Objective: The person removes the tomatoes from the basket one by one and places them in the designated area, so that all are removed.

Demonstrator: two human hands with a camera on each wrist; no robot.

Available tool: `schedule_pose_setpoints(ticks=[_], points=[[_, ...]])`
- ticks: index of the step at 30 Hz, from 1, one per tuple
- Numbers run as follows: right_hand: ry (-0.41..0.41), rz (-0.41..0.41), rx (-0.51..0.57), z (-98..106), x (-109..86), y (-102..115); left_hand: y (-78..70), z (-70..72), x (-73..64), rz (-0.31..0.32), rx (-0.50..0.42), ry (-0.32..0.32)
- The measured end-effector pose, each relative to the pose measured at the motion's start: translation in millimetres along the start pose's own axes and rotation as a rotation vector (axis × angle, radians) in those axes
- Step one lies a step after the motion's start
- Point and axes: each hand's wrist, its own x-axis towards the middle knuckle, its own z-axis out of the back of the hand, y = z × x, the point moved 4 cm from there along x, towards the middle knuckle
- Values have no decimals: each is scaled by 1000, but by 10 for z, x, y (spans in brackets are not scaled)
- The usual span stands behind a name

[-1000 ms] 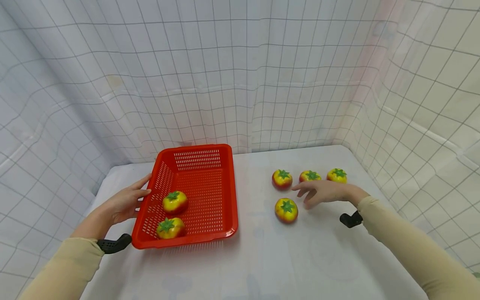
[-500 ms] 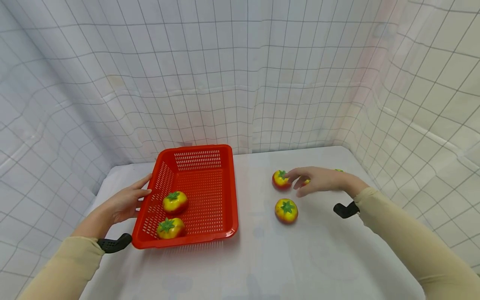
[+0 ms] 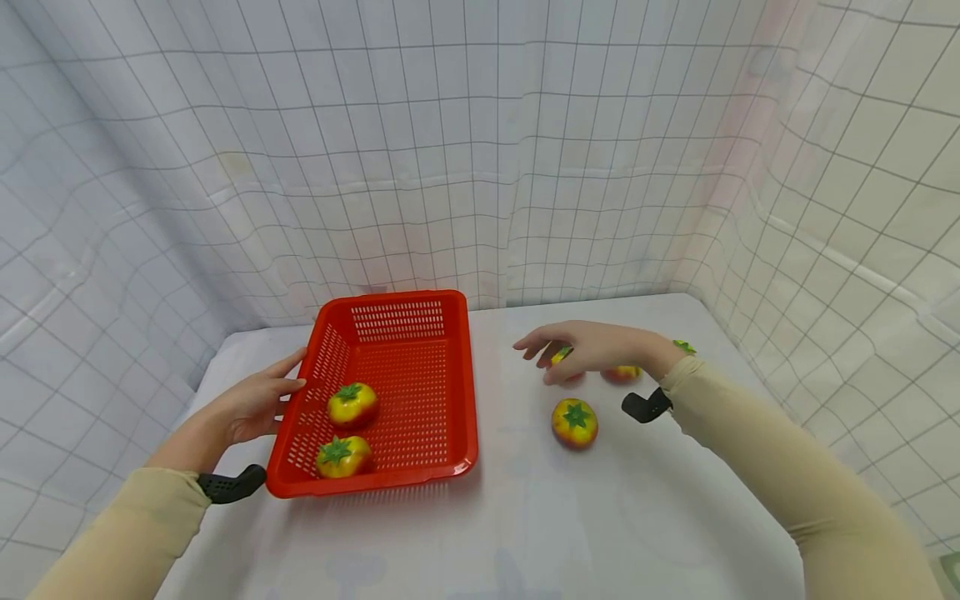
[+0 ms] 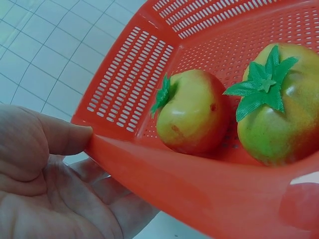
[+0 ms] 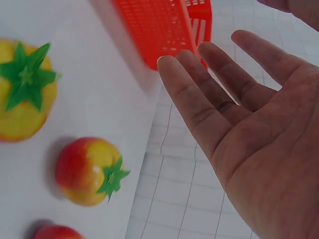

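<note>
Fingers of the right hand [image 3: 592, 348] are straight and spread, holding nothing, palm down just above the row of small red-and-yellow toy tomatoes with green leaf tops. One tomato of that row [image 3: 561, 357] peeks out under the fingertips, another [image 3: 622, 373] shows beneath the wrist, and only the green top of a third [image 3: 683, 347] is seen beyond the sleeve. A fourth tomato [image 3: 575, 422] sits apart on the near side of the hand, untouched.

Across from them, the left hand's fingers [image 4: 60, 139] lie loosely against the outer wall of the red perforated plastic basket [image 3: 442, 392], thumb on its rim, which looks like a way to keep the light basket from sliding. Inside the basket, just past that thumb, two more toy tomatoes [image 3: 352, 404] [image 3: 342, 456] rest side by side on the mesh floor.

Everything stands on a white cloth-covered bench [image 3: 525, 517]. White sheeting with a thin grey grid [image 3: 480, 150] hangs around it on three sides.
</note>
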Motion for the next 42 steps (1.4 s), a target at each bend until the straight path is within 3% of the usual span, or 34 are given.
schedule_pose_setpoints(ticks=[15, 29, 42], points=[[-85, 108, 47, -205, 472, 229, 12, 8, 10, 2, -10, 1], [-32, 160, 51, -390, 829, 466, 9, 9, -33, 5, -15, -15], [23, 198, 8, -506, 1399, 915, 10, -7, -7, 18, -29, -10]])
